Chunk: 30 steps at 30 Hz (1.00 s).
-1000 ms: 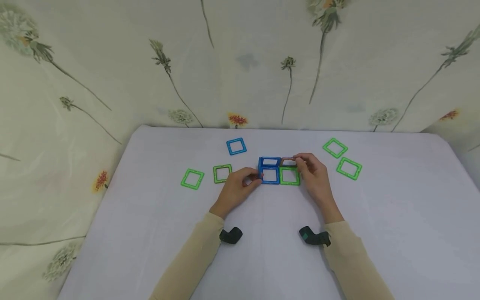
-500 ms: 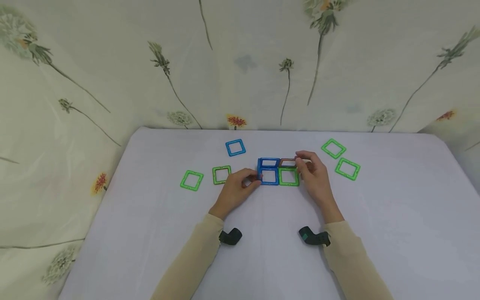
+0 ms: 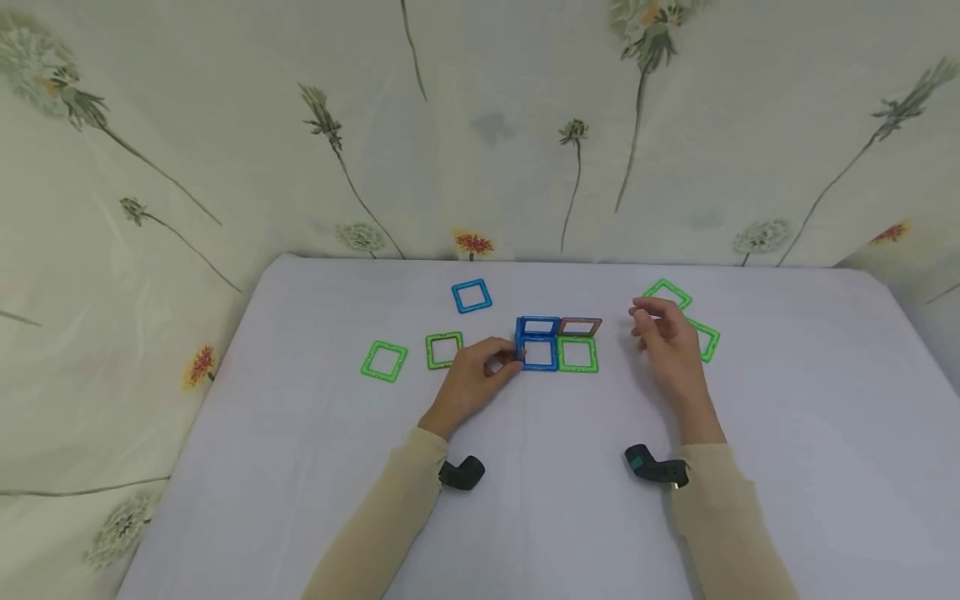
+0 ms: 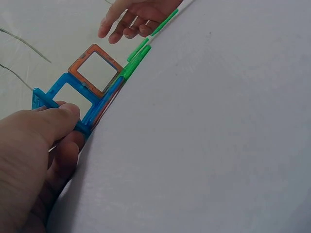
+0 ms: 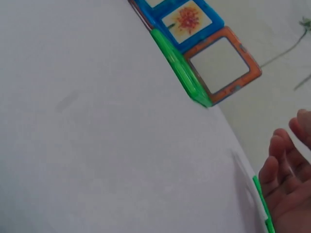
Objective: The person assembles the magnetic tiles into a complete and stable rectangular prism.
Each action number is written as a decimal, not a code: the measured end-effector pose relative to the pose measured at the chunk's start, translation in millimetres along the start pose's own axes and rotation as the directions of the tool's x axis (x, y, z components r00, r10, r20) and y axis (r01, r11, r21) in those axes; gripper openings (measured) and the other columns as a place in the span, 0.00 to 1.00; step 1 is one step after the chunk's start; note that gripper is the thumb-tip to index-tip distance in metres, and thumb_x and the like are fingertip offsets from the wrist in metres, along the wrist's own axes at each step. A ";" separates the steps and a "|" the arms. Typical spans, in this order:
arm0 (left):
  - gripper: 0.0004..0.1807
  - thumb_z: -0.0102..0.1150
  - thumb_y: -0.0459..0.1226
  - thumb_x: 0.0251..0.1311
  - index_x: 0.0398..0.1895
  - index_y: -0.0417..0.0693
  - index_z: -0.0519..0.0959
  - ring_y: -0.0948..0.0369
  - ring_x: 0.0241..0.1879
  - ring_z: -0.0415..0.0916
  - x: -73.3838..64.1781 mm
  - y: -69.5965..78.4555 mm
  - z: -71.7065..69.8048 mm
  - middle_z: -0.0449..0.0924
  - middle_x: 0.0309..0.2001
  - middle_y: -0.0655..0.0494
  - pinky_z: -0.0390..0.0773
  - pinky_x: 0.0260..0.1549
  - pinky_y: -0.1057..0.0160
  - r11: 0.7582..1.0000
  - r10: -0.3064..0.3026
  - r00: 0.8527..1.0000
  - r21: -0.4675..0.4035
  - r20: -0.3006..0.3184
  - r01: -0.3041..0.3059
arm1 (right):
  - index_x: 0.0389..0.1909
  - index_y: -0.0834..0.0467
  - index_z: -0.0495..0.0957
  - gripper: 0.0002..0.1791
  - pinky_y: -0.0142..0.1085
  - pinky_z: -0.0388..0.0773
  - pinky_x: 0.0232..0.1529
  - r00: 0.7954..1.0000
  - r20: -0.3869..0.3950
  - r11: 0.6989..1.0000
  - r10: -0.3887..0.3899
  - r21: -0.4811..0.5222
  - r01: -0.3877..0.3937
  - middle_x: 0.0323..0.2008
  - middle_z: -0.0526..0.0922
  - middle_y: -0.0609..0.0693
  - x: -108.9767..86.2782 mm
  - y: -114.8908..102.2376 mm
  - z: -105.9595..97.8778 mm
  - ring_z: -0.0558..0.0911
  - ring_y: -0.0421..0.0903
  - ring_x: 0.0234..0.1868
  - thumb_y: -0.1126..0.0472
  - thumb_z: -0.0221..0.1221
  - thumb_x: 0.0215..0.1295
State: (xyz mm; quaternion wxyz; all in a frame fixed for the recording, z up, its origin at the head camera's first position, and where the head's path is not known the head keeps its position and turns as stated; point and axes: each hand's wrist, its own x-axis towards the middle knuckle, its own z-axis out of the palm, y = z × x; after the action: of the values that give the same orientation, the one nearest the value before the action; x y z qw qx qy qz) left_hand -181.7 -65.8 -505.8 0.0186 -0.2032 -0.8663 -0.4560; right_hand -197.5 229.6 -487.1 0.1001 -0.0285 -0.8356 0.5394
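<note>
Magnetic square tiles form a small structure mid-table. A blue tile (image 3: 538, 367) and a green tile (image 5: 177, 68) lie flat side by side. Along their back edges stand another blue tile (image 4: 58, 82) and an orange tile (image 5: 245, 51), upright with a lean. At the left end, my left hand (image 3: 474, 371) pinches an upright blue side tile (image 4: 46, 98) between thumb and fingers. My right hand (image 3: 671, 350) is off to the right of the structure, fingers loosely bent and holding nothing. It overlaps two loose green tiles in the head view.
Left of the structure lie two loose green tiles, an outer one (image 3: 378, 376) and an inner one (image 3: 428, 354) beside the left hand. A loose blue tile (image 3: 474, 309) lies behind. The far-right green tiles (image 3: 713, 347) are partly covered. A floral cloth (image 3: 495, 167) hangs behind the table.
My right hand has let go of the orange tile and moved right, away from the structure. The orange tile stays standing. My left hand keeps its place on the blue side tile.
</note>
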 end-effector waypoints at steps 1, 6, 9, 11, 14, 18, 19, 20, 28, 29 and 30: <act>0.12 0.61 0.41 0.60 0.47 0.54 0.79 0.69 0.41 0.76 -0.1 -0.3 0.1 0.82 0.42 0.62 0.76 0.34 0.72 1.000 0.000 1.000 -0.001 0.000 0.000 | 0.58 0.54 0.70 0.20 0.26 0.72 0.29 1.000 -0.004 1.000 0.007 -0.008 -0.007 0.50 0.77 0.54 0.6 1.2 -2.7 0.76 0.45 0.36 0.50 0.51 0.70; 0.12 0.61 0.41 0.60 0.47 0.54 0.79 0.69 0.40 0.75 -0.5 -1.0 0.6 0.82 0.42 0.62 0.76 0.34 0.72 1.000 0.001 1.000 0.003 -0.002 -0.001 | 0.57 0.59 0.71 0.19 0.25 0.73 0.29 0.999 -0.037 1.000 0.007 0.013 -0.007 0.47 0.78 0.53 3.5 3.3 -16.0 0.76 0.45 0.35 0.54 0.52 0.69; 0.12 0.61 0.40 0.60 0.47 0.53 0.79 0.69 0.40 0.76 -0.9 -0.2 0.4 0.82 0.42 0.61 0.76 0.34 0.72 1.000 -0.001 1.000 -0.001 -0.005 0.001 | 0.56 0.59 0.72 0.18 0.24 0.73 0.28 0.998 -0.059 1.000 0.004 0.020 -0.003 0.44 0.79 0.48 4.1 3.1 -24.4 0.76 0.43 0.34 0.55 0.53 0.69; 0.12 0.61 0.40 0.60 0.47 0.53 0.79 0.68 0.40 0.76 -1.2 0.3 0.3 0.82 0.42 0.61 0.76 0.34 0.72 1.000 -0.006 1.000 -0.001 -0.004 0.006 | 0.55 0.59 0.73 0.18 0.23 0.72 0.28 0.997 -0.073 1.000 0.013 0.010 -0.012 0.42 0.79 0.44 4.0 3.4 -29.8 0.76 0.41 0.33 0.55 0.53 0.69; 0.12 0.61 0.41 0.60 0.47 0.53 0.79 0.68 0.40 0.75 -1.5 1.2 0.1 0.82 0.42 0.61 0.76 0.34 0.72 1.000 -0.014 1.000 -0.003 -0.001 0.014 | 0.55 0.60 0.73 0.18 0.23 0.72 0.28 0.996 -0.090 0.999 0.022 0.026 -0.020 0.40 0.80 0.39 4.4 6.4 -37.5 0.77 0.39 0.33 0.56 0.53 0.69; 0.12 0.61 0.41 0.60 0.47 0.54 0.79 0.69 0.40 0.75 -1.1 1.2 0.4 0.82 0.42 0.62 0.76 0.35 0.72 1.000 -0.018 1.000 -0.004 0.003 0.018 | 0.54 0.62 0.73 0.18 0.22 0.72 0.29 0.994 -0.111 0.998 0.026 0.054 -0.020 0.38 0.80 0.37 5.2 12.7 -45.6 0.77 0.37 0.33 0.57 0.54 0.68; 0.12 0.61 0.41 0.60 0.47 0.54 0.79 0.69 0.40 0.75 -0.9 1.3 0.4 0.82 0.42 0.62 0.76 0.35 0.72 1.000 -0.016 1.000 -0.004 0.003 0.016 | 0.54 0.62 0.73 0.17 0.21 0.72 0.29 0.993 -0.116 0.999 0.023 0.050 -0.017 0.37 0.80 0.36 5.2 13.6 -47.1 0.77 0.36 0.33 0.57 0.54 0.68; 0.12 0.61 0.42 0.60 0.47 0.54 0.79 0.69 0.40 0.75 -0.9 1.1 0.4 0.82 0.42 0.62 0.76 0.35 0.72 1.000 -0.017 1.000 -0.005 0.004 0.017 | 0.53 0.62 0.73 0.17 0.21 0.72 0.30 0.992 -0.122 0.999 0.020 0.046 -0.015 0.37 0.80 0.36 5.0 14.4 -48.6 0.77 0.36 0.33 0.58 0.54 0.68; 0.12 0.60 0.41 0.61 0.48 0.54 0.79 0.69 0.40 0.75 -0.7 1.9 -0.5 0.82 0.42 0.62 0.76 0.34 0.72 1.000 -0.014 1.000 -0.003 0.008 0.014 | 0.52 0.55 0.76 0.16 0.19 0.67 0.37 0.984 -0.167 0.990 0.067 -0.110 -0.086 0.40 0.77 0.31 1.7 16.9 -61.8 0.73 0.31 0.41 0.52 0.52 0.69; 0.12 0.60 0.41 0.61 0.48 0.54 0.79 0.69 0.40 0.75 -0.5 2.1 -0.5 0.82 0.42 0.62 0.76 0.34 0.72 1.000 -0.016 1.000 0.001 0.009 0.016 | 0.53 0.54 0.76 0.17 0.19 0.66 0.39 0.982 -0.170 0.985 0.077 -0.136 -0.101 0.41 0.76 0.32 1.2 17.5 -63.9 0.72 0.30 0.43 0.51 0.51 0.69; 0.12 0.60 0.41 0.61 0.48 0.54 0.79 0.69 0.40 0.75 -0.4 2.6 -0.7 0.82 0.42 0.63 0.76 0.35 0.72 1.000 -0.017 1.000 0.004 0.011 0.017 | 0.53 0.53 0.76 0.17 0.19 0.66 0.40 0.981 -0.174 0.982 0.086 -0.151 -0.113 0.42 0.76 0.33 0.7 18.3 -65.9 0.71 0.29 0.44 0.50 0.51 0.69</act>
State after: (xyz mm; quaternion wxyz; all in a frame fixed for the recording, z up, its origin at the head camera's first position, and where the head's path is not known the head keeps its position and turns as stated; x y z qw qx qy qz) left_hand -180.5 -65.2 -503.5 0.0104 -0.1981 -0.8689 -0.4535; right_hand -186.2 296.3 -477.4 0.1398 -0.1234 -0.8625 0.4705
